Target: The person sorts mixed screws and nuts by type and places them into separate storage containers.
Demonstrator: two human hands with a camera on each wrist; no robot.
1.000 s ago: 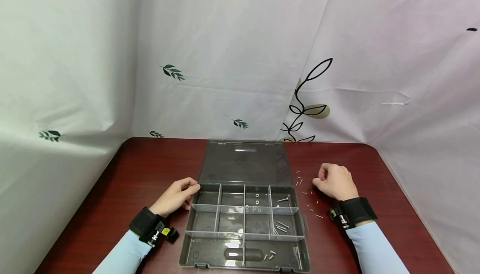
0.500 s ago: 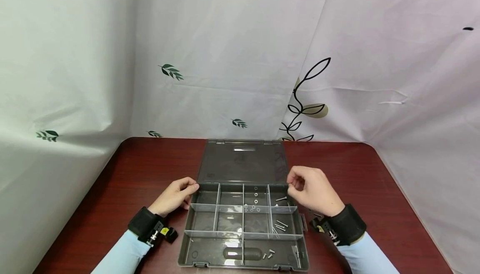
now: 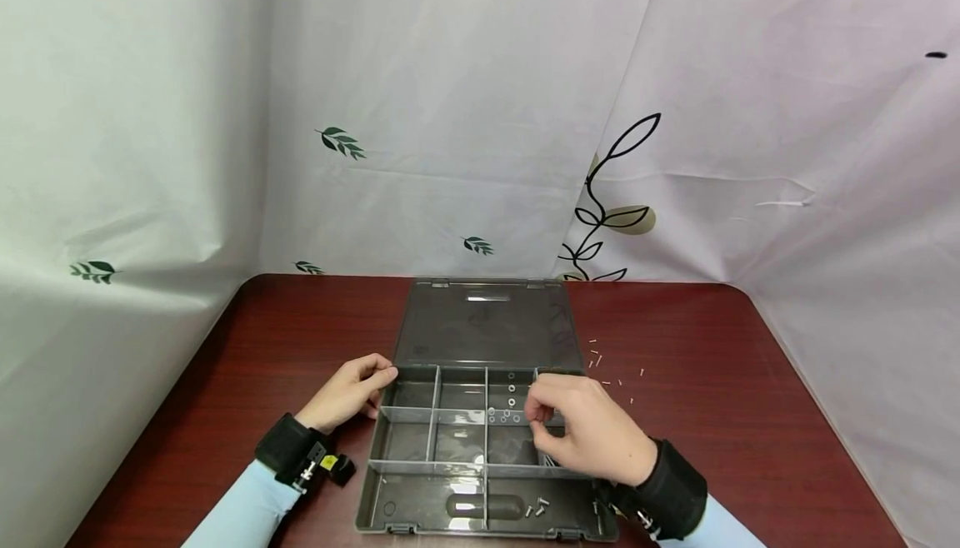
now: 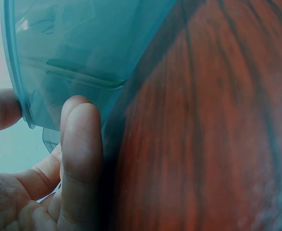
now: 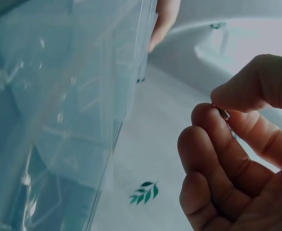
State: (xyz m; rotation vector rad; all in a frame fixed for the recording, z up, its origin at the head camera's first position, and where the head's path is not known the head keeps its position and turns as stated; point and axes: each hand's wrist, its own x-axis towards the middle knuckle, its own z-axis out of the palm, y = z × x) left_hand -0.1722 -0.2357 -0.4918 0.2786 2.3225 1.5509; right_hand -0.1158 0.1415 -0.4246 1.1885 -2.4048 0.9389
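In the head view, a smoky clear compartment box (image 3: 420, 502) sits at bottom centre on a red-brown wooden table (image 3: 315, 315), its lid (image 3: 487, 323) open, above the compartments in the frame. At lower left, the left hand (image 3: 348, 392) holds the box's left edge near its upper left corner. At lower right, the right hand (image 3: 596, 427) is over the box's right-hand compartments, fingertips and thumb together. Washers (image 3: 512, 402) lie in the third column from the left; short screws (image 3: 542, 501) lie in the bottom right compartment, and tiny screws (image 3: 599, 360) are scattered on the table right of the box. A white cloth with leaf prints (image 3: 420, 73) fills the upper frame.

In the left wrist view, the left hand's fingers and thumb, at lower left, are clamped on the box wall; wood grain fills the right.

In the right wrist view, the right hand, at right, pinches a small metal piece (image 5: 223, 113) between thumb and fingertip; the box fills the left side.
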